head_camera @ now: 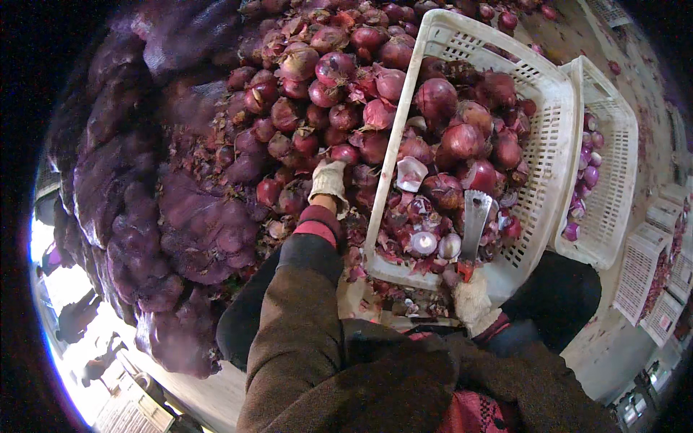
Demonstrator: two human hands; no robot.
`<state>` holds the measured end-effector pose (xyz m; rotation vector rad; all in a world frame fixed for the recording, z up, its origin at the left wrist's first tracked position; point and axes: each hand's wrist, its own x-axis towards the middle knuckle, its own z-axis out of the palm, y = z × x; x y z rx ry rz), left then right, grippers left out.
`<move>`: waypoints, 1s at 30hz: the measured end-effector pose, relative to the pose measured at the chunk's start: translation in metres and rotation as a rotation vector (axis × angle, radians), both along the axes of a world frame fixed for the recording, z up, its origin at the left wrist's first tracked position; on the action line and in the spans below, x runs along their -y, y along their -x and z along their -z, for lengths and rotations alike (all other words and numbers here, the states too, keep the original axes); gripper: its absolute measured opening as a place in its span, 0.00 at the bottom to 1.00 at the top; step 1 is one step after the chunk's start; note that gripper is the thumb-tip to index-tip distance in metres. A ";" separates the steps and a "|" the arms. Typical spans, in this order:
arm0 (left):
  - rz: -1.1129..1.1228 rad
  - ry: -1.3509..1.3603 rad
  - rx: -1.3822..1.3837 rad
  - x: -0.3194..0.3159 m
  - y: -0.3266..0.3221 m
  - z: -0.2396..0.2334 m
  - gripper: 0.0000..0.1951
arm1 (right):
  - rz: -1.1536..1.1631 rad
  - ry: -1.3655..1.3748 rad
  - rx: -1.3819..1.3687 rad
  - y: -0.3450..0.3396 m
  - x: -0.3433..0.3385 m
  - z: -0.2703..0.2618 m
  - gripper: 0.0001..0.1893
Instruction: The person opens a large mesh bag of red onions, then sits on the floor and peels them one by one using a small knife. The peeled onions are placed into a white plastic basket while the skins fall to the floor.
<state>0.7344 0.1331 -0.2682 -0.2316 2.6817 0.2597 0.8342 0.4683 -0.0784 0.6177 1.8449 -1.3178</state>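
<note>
My left hand [327,183], in a pale knit glove, reaches into a large heap of red onions [335,70]. Right by its fingers sits a red onion [345,154]; the fingertips are hidden, so a hold on it cannot be told. In a similar glove, my right hand [474,301] is shut on the red handle [465,269] of a knife. The knife's wide metal blade [476,219] points away from me, over the near end of a white plastic crate [552,103]. Inside this crate are whole red onions [463,139], loose skins and cut onion pieces [423,243].
Filled purple mesh sacks [208,227] are piled on the left. A second white crate [620,135] at the right holds small peeled onions [590,176]. More crates [641,270] stand farther right. Onion scraps [411,303] litter the floor between my knees.
</note>
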 end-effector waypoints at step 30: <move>-0.403 -0.356 -0.012 -0.118 -0.145 -0.242 0.39 | -0.398 0.244 -0.323 -0.008 0.058 -0.017 0.17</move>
